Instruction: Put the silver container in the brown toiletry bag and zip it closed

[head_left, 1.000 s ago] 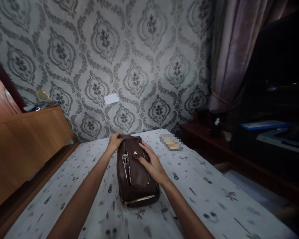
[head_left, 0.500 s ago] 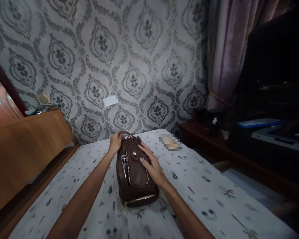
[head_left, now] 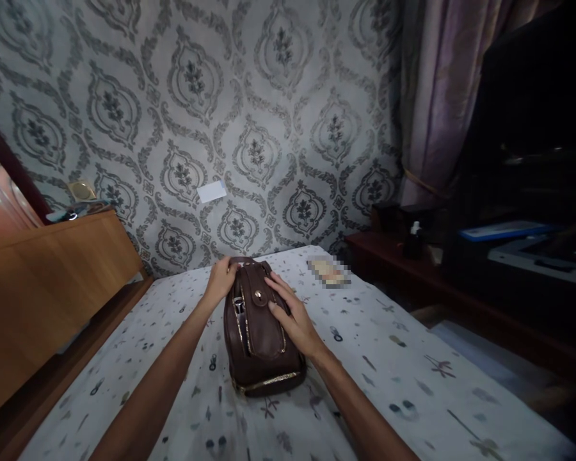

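Nearest to me, both forearms reach out over the patterned bedsheet (head_left: 413, 384), and they have hardly shifted in the last second — the hands sit almost exactly where they were. The brown leather bag (head_left: 259, 339) lies in the middle of the bed, lengthwise away from the person, its gold zipper showing along the near end and a pocket on top gaping a little. The right hand (head_left: 292, 317) rests flat on the bag's upper side, fingers spread and loose, the index fingertip just beside the small metal snap; it has crept only slightly along the leather. The left hand (head_left: 221, 282) is curled round the far end of the bag, gripping it there as before. So the bag is steadied rather than moved — nothing has been opened or lifted.

Beyond it lies a blurred flat object (head_left: 329, 272) near the bed's far edge, then the wooden cabinet (head_left: 52, 282) to the left and the damask wallpaper (head_left: 249, 128) behind.
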Available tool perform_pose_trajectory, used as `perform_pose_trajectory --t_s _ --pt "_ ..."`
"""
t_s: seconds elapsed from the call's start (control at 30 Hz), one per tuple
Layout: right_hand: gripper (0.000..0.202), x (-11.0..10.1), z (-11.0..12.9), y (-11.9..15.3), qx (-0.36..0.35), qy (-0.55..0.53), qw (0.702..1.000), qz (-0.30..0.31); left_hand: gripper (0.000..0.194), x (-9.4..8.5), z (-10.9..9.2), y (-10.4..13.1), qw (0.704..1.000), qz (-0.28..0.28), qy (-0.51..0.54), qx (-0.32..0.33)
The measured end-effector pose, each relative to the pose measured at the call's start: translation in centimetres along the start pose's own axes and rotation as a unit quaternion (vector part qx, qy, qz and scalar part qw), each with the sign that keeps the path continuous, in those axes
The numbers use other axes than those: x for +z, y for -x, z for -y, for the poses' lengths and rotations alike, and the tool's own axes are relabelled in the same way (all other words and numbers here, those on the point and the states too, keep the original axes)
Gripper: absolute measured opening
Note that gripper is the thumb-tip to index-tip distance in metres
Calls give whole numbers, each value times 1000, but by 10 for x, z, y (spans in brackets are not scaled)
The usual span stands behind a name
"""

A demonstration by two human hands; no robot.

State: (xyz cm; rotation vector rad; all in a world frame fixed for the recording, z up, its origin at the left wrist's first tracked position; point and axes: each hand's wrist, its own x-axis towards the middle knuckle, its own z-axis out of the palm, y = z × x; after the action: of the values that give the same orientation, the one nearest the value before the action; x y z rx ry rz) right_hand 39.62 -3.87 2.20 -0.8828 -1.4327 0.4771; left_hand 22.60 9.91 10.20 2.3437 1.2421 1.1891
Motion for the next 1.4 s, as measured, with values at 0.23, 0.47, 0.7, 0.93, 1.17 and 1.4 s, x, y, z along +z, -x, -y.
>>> perform_pose_trajectory --t_s 0.23,0.47,0.7,0.93,1.17,1.4 --pt "49 3 3 8 -18 24 999 -19 21 6 -25 -23 985 153 43 62" --pt "60 6 5 11 16 -26 998 -50 25 17 -43 -26 975 208 83 -2" --pt "55 5 4 9 33 -42 997 -49 25 17 -42 -24 956 247 141 -77" --pt "48 1 5 9 35 -33 998 -32 26 15 -46 -21 965 234 96 -74" --pt "56 1 7 7 40 -69 996 -40 44 4 -51 -7 972 223 68 -29" --pt "55 2 9 7 30 -61 997 -41 49 6 -63 10 978 193 -81 27"
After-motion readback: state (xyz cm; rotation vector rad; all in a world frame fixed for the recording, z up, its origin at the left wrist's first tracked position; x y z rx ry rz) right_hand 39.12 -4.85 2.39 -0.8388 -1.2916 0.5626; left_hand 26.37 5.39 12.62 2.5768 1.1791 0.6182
